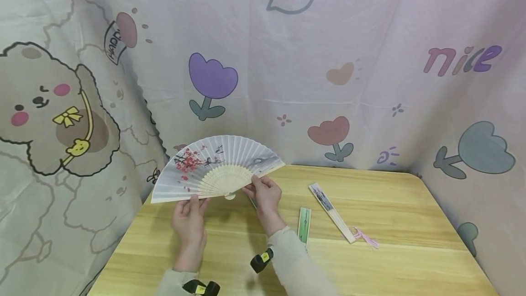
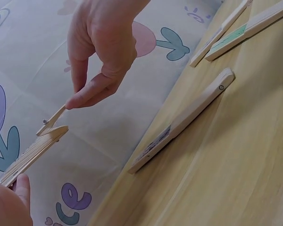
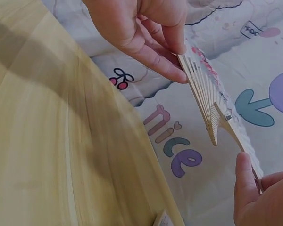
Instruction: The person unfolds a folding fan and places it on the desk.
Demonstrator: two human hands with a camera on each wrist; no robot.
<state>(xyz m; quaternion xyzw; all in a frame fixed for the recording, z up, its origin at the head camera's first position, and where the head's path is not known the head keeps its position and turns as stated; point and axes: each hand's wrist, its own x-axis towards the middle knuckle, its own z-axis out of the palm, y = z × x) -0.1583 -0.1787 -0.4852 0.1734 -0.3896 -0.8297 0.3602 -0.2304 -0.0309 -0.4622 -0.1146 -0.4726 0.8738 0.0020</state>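
At far left, a pale cloth backdrop [image 1: 255, 35] bears a printed bear [image 1: 37, 99]. Right of it, your left hand [image 1: 189, 223] pinches the left edge of the spread fan [image 1: 242, 150], thumb on the face toward you and fingers behind; a black wrist camera [image 1: 211, 288] sits at that sleeve.

The spread fan is held raised over the left part of the wooden surface [image 1: 394, 204], touching neither it nor the backdrop. Red blossom shows on the left of its white leaf and grey shading at the right; its pale ribs converge at a pivot on the near side, between your hands.

Next, your right hand [image 1: 267, 198] grips the fan's right edge, thumb and fingers closely set on the outer rib; a second black camera [image 1: 261, 261] is at its sleeve.

Beneath this hand, a dark-printed folded fan [image 2: 193, 110] lies on the surface, mostly hidden in the head view. Farther right lies a green folded fan [image 1: 304, 225], its near end beside your right sleeve. Rightmost, a tasselled folded fan [image 1: 332, 211] slants from far left to near right, its pink tassel [image 1: 365, 237] trailing rightward.
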